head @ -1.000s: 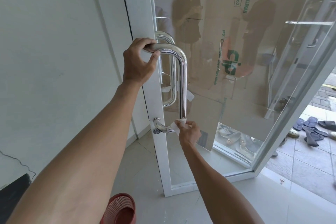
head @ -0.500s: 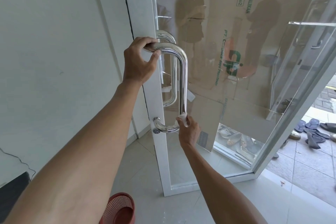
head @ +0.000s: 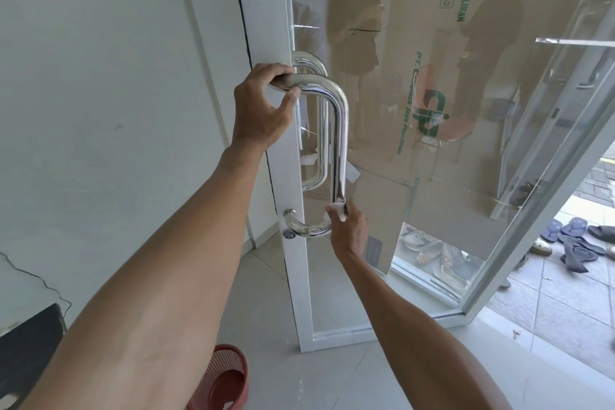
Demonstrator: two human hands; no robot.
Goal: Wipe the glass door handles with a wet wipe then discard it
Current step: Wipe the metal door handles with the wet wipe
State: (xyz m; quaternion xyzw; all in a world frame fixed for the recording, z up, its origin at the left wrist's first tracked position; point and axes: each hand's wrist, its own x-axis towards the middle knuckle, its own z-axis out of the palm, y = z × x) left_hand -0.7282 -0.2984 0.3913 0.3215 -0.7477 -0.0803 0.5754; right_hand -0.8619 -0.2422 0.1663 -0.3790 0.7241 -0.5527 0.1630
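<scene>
A shiny chrome D-shaped handle (head: 340,130) is fixed to the white frame of a glass door (head: 466,176). My left hand (head: 263,106) grips the handle's top bend. My right hand (head: 347,230) holds a small white wet wipe (head: 336,209) pressed around the lower part of the vertical bar, just above the bottom bend. A second matching handle (head: 320,156) shows through the glass on the door's other side. Most of the wipe is hidden inside my fingers.
A red mesh waste basket (head: 222,379) stands on the tiled floor below my left arm. A white wall (head: 100,110) runs at left. Cardboard (head: 432,76) leans behind the glass. Shoes and sandals (head: 572,236) lie outside at right.
My right hand with the wipe has slid up from the bottom bend onto the lower vertical bar. My left hand has kept its grip at the top.
</scene>
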